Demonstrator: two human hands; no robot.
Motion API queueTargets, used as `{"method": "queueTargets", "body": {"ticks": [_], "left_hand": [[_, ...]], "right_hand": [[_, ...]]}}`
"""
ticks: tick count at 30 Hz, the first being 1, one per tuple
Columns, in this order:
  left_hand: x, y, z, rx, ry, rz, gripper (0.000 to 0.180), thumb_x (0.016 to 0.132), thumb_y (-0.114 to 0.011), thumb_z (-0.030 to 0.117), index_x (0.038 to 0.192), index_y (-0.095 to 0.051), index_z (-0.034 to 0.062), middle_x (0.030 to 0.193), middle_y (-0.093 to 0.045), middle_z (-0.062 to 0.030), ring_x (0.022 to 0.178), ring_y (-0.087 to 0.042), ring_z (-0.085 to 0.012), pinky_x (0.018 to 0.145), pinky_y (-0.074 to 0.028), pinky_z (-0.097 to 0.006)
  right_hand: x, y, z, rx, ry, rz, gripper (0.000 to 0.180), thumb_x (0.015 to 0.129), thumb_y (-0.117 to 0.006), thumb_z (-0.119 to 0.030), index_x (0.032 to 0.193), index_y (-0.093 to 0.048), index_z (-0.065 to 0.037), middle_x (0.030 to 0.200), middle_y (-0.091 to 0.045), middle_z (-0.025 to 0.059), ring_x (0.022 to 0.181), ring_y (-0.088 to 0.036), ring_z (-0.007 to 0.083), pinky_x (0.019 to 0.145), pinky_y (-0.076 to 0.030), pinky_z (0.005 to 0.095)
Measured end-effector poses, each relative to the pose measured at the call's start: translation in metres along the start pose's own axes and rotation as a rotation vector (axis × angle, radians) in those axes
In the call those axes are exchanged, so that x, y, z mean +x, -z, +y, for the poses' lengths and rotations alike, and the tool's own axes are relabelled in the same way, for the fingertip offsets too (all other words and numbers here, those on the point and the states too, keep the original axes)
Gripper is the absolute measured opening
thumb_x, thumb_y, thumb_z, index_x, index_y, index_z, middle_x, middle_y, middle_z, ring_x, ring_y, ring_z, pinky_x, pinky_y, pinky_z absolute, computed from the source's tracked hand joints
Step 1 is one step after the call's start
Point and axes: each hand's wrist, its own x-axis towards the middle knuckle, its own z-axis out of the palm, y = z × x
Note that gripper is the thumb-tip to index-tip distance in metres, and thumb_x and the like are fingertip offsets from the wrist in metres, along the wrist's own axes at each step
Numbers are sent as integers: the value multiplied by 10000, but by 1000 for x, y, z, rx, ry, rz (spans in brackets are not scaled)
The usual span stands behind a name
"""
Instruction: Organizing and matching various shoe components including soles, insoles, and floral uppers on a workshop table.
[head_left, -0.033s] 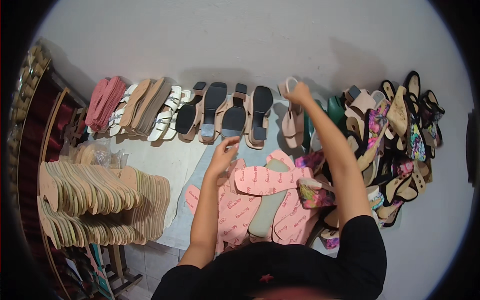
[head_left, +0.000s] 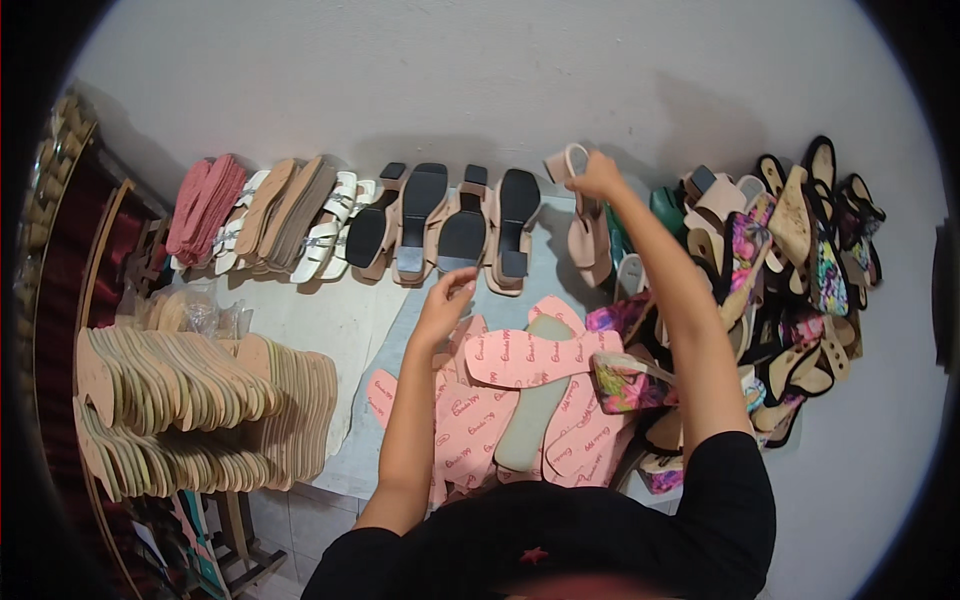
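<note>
A beige heeled sandal (head_left: 589, 245) is in my right hand (head_left: 598, 178), gripped near its heel end at the back of the table. Its toe end points toward me. My left hand (head_left: 440, 310) hovers over the table with loosely bent fingers and holds nothing. Just beyond it, beige sandals with black soles (head_left: 465, 240) lie sole up in a row. Nearer to me, pink printed insoles (head_left: 530, 358) lie in a loose heap, with a grey-green sole-shaped piece (head_left: 524, 430) among them.
At right, a pile of wedge sandals (head_left: 750, 250), some floral, fills the table. Stacked tan insoles (head_left: 180, 380) stand at left. White sandals (head_left: 330, 225) and pink sole-shaped pieces (head_left: 205, 205) line the back left, before the wall (head_left: 480, 80).
My right hand has tilted the beige sandal, so its heel block now shows further left. A white-lined shoe beneath is more visible. My left hand is almost unchanged.
</note>
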Motion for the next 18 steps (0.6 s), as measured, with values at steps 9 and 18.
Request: {"method": "queueTargets", "body": {"ticks": [9,18], "left_hand": [[67,-44,35,-21,-195,-51,267,879,-524,188,1106,-539,48,1032,-590,-25,898,-551,-94,746,-435,-235],[69,-55,41,-14,-69,-158,286,867,-532,197,1105,-542,38,1005,-591,-46,879,-552,-115,732,-424,-240]], "right_hand": [[-74,12,-7,-6,886,-263,534,552,-659,-7,1067,-527,-64,1001,-585,120,915,-568,296,787,-460,356],[-65,-44,30,-653,1123,102,81,763,-529,-224,823,-584,-222,831,-582,-32,866,-564,192,722,-460,306]]}}
